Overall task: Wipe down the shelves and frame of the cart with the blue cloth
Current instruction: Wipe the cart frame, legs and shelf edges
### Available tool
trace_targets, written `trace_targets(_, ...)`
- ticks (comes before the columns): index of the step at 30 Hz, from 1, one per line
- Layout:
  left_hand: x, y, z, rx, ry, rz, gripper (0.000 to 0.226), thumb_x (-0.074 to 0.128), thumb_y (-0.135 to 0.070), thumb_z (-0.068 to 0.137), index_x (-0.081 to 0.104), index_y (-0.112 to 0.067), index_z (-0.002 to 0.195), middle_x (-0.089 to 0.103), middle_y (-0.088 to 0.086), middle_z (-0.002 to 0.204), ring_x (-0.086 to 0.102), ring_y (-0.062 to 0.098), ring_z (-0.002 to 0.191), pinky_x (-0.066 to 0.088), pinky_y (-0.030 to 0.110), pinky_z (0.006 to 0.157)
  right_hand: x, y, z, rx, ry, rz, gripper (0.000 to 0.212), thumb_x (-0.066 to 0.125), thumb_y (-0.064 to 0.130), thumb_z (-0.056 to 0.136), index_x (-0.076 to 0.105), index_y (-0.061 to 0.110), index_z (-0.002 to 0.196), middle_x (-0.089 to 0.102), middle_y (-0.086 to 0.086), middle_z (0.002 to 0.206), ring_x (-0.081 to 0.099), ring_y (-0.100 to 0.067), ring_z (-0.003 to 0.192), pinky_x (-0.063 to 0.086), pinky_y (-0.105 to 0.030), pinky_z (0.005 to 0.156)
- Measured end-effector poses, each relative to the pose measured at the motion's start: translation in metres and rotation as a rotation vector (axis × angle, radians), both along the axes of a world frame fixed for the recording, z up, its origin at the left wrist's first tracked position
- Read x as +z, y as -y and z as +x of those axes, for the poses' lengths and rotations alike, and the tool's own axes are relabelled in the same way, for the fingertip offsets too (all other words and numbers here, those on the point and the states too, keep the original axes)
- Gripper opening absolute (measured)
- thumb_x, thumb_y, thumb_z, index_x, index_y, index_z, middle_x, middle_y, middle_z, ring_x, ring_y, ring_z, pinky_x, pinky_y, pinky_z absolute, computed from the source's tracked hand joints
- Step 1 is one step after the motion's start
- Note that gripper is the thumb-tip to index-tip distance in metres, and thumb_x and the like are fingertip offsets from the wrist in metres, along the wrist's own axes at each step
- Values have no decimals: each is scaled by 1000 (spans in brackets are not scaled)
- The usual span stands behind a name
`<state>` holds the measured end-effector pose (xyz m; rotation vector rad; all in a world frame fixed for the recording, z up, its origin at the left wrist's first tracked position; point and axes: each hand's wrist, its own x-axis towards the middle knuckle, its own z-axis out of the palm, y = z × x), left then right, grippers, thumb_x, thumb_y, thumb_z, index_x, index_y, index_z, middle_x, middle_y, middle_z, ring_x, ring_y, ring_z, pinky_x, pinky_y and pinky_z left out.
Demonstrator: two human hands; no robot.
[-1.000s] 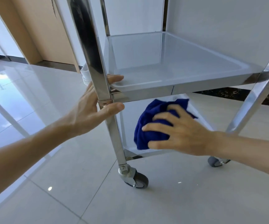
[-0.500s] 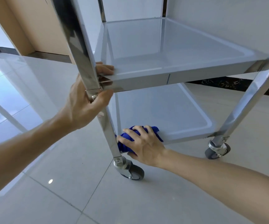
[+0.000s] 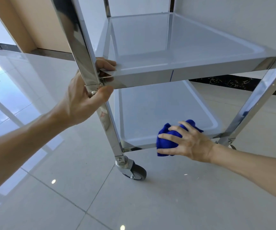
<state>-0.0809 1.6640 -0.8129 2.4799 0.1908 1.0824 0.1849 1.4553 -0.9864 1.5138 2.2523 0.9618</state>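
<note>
Two bare hands at the cart (image 3: 175,70), left hand (image 3: 82,102) clamped around its front post (image 3: 84,52); right hand (image 3: 188,141) pressing the bunched blue cloth (image 3: 166,141) on the bottom shelf's (image 3: 158,110) front edge

Both forearms are bare, left hand (image 3: 82,103) and right hand (image 3: 188,141) apparently ringless, ungloved.

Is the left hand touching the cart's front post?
Touching. The head view shows the left hand wrapped around the front post, thumb in front, fingers curling behind beside the middle shelf.
</note>
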Motion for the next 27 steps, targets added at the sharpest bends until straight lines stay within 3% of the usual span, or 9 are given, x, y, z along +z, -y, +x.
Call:
trace_targets(5,-1,-9,-6,-17,14,1,39,52,-18,87,56,0,121,57,15,130,51,19,127,39,34,109,6,-56,-90,32,-44,-75,56,47,14,91,52,48,135,48,-2,152,57,-35,123,46,-61,97)
trace_targets(8,2,-24,-17,-20,-23,33,38,52,-15,88,56,0,123,57,12,133,49,20,131,38,38,112,7,-81,-118,3,-66,-175,51,51,20,96,48,47,138,31,-2,161,44,-37,135,38,-65,105)
trace_targets(12,5,-50,-34,-19,-58,47,38,51,-19,92,56,3,123,56,16,136,46,27,136,35,48,114,15,-74,-86,-3,-33,-173,52,58,15,90,52,46,131,32,-1,161,46,-37,132,41,-60,101)
trace_targets(14,3,-62,-39,-26,-50,23,35,50,-19,93,57,0,122,55,17,137,47,25,134,39,42,112,15,-61,-61,-6,-16,-170,54,63,13,85,53,45,127,35,-1,160,48,-37,130,41,-58,100)
trace_targets(16,1,-73,-45,3,-42,-34,33,51,-18,92,59,-9,123,55,10,140,50,18,130,43,23,101,14,-45,-38,-19,-3,-166,56,69,13,82,55,44,127,38,-2,158,51,-36,128,43,-58,99)
trace_targets(20,-1,-85,-57,151,-55,-102,41,51,-28,92,56,-29,133,58,-10,136,56,2,108,47,19,84,18,-20,-10,-71,-39,-199,66,80,14,75,57,43,129,38,-2,158,53,-36,127,45,-58,97)
trace_targets(23,1,-87,-61,243,-104,-146,53,50,-39,88,48,-34,141,65,-19,115,58,-1,93,48,36,87,23,-12,-14,-112,-55,-202,62,77,13,75,59,42,127,38,-2,158,55,-37,124,49,-56,93)
trace_targets(27,8,-79,-68,302,-179,-144,56,50,-52,86,45,-41,141,62,-28,110,57,8,95,46,43,95,23,-15,-31,-187,-93,-245,47,61,11,90,54,37,129,20,-5,164,44,-42,130,41,-56,98)
